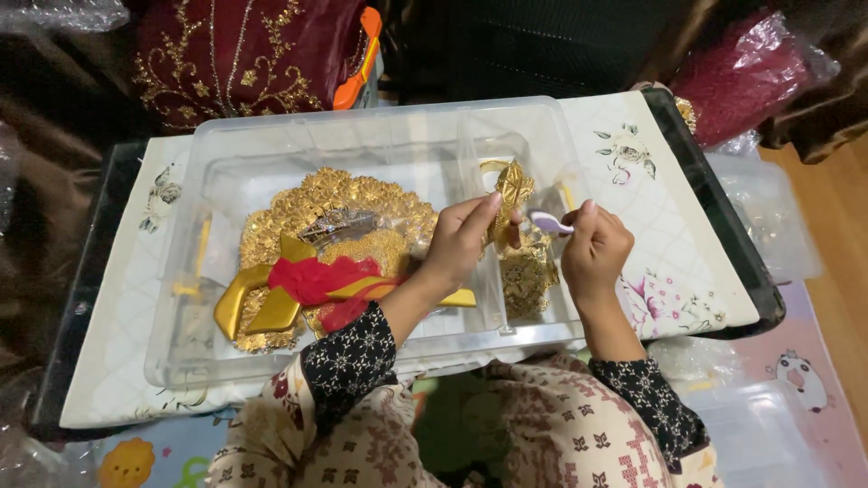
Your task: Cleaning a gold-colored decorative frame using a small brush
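left hand [459, 239] up over the clear plastic tray [271, 136], fingers pinched shut on a small gold leaf-shaped ornament [513, 188] — held upright, above the tray's narrow right compartment. right hand [592, 253] just beside it, fingers curled closed around a small white and lilac tool [548, 221] whose tip points left toward the ornament; whether tip and ornament touch cannot be told. both wrists in black sleeves with a small white pattern, over a cream patterned garment.

below the hands, in the right compartment: a heap of gold filigree pieces [527, 276].

left of the hands, in the wide compartment: a round gold doily-like lace piece [316, 194] lying flat, a clear bag of gold beads [375, 246] on top of it, a gold ribbon [249, 303] and a bunch of red netting [316, 276] across its lower edge.

tray sits on a white cloth with flower prints [669, 271], spread on a dark tabletop [723, 217].

further out — maroon fabric with gold embroidery [226, 54] at top left, an orange-handled object [360, 63] beside it, a clear bag of red material [741, 72] at top right, a colourful cartoon mat [805, 370] on the floor at lower right.
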